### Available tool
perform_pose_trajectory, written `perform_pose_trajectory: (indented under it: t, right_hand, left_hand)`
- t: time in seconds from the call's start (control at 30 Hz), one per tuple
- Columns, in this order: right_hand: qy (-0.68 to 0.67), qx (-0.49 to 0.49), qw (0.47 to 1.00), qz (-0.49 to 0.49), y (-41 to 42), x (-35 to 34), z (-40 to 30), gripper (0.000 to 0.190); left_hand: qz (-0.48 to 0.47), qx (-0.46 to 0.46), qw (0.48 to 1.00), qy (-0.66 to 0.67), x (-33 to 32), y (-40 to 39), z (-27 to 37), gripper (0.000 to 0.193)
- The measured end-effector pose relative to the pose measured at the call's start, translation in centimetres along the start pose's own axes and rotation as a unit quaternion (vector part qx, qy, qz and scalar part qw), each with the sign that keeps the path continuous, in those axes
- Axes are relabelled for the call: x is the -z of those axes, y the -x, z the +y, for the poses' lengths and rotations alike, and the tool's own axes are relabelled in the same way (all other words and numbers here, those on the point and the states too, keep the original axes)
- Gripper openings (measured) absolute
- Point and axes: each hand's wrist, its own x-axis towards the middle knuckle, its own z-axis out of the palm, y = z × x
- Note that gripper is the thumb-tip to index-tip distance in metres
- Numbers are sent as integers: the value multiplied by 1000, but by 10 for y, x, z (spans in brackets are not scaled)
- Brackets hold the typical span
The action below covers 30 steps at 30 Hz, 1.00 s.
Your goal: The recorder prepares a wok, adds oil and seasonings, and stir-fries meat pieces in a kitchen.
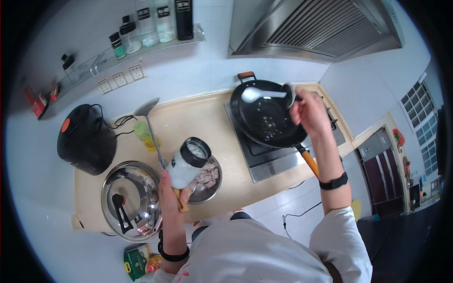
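My left hand [170, 194] grips a clear jar [184, 173] with a black rim and white grains inside. It also holds a metal wok spatula [151, 123], whose wooden handle [181, 202] shows below the jar. My right hand [311, 112] is above the black frying pan [269, 116], its fingers on a dark round lid [289, 95]. A white spoon [260, 94] extends leftward from this lid, over the pan. Small pale bits and shiny drops lie on the pan's bottom. Partly hidden behind the jar, a steel bowl [212, 194] holds pale meat pieces [208, 177].
The pan rests on a gas stove [262, 169], below a range hood [318, 32]. On the counter are a steel lid [131, 208], a green-topped oil bottle [145, 134] and a black appliance [88, 141]. A wall shelf [148, 49] carries several bottles.
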Motion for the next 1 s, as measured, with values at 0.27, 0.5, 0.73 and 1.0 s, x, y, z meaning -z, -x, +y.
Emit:
perform_pose_trajectory:
  t: [0.27,0.5,0.73,1.0]
  right_hand:
    - [351,97,898,-248,48,-119,9,18]
    - [131,201,954,-178,104,-113,44,47]
    - [341,-86,921,167,147,121,251,8]
    - [547,-46,780,301,62,267,287,25]
  left_hand:
    - [18,18,1000,6,3,6,-1,45]
    - [-7,57,988,140,0,10,3,59]
    - [-89,-11,986,139,0,12,1,52]
    - [-35,-30,984,169,-19,22,11,52]
